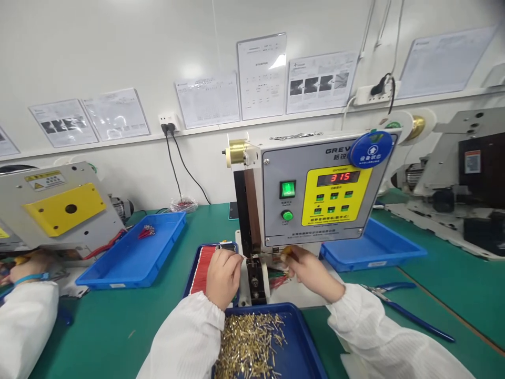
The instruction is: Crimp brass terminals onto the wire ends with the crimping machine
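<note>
My left hand (pixel 223 276) is closed in a pinch at the left of the crimping head (pixel 255 279). What its fingertips hold is too small to make out. On the other side, my right hand (pixel 313 272) is pinched on a thin dark wire (pixel 272 253) that reaches toward the crimping head; a yellowish cover sits on one finger. The grey terminal crimping machine (pixel 294 221) stands over both hands, its display lit with 315. Below them, a dark blue tray (pixel 305 342) contains many loose gold-coloured metal pins (pixel 252 342).
Beside my left hand lies a tray of red wires (pixel 203 268). Blue trays (pixel 132 276) (pixel 374 252) flank the machine. Blue-handled pliers (pixel 418 318) rest at the right. A co-worker's hand (pixel 31 267) is at another machine (pixel 55 205) on the left.
</note>
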{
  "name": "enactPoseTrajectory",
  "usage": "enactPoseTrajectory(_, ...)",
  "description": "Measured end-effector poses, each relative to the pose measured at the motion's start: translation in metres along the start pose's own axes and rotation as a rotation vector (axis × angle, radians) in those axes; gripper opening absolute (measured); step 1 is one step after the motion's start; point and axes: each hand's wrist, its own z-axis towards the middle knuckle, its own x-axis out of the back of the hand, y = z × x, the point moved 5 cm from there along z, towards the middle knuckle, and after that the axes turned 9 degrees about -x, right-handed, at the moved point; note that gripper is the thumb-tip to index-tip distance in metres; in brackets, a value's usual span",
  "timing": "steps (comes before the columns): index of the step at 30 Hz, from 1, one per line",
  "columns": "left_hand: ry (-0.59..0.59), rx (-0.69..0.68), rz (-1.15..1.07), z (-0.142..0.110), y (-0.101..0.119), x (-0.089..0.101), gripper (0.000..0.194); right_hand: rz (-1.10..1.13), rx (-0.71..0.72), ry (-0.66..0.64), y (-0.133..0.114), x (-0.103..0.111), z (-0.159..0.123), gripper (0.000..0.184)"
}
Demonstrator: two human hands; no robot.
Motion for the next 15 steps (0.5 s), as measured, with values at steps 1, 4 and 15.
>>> enactPoseTrajectory(1, -0.002, 0.002, -0.002, 0.000, 0.000, 0.000, 0.010, -0.027, 0.000, 0.009, 0.005, 0.008, -0.001, 0.019)
enactPoseTrajectory(4, -0.003, 0.006, -0.004, 0.000, 0.000, -0.001, 0.011, -0.142, 0.040, 0.008, 0.017, 0.017, 0.000, 0.022)
enactPoseTrajectory(15, -0.007, -0.001, -0.008, -0.001, -0.002, -0.005, 0.010, -0.478, 0.128, 0.058, 0.013, 0.006, -0.006, 0.017)
